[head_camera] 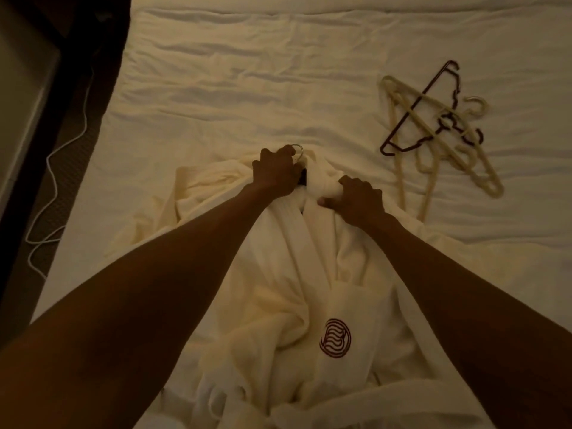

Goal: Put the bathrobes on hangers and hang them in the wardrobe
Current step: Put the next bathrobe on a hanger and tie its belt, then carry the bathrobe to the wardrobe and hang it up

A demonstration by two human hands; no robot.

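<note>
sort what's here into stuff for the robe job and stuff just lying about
Job: robe, right hand with a grip on its collar; hanger, hook in the left hand; spare hangers on the bed.
Lying about: cable beside the bed.

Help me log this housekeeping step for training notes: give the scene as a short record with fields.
surface: wrinkled white bed sheet
garment: white bathrobe with a maroon round emblem, lying crumpled on the sheet
left hand: grips a hanger with a metal hook at the robe's collar
right hand: grips the collar fabric
spare: cream plastic hangers and a dark thin hanger, heaped on the sheet, right of the robe
wardrobe: not in view
</note>
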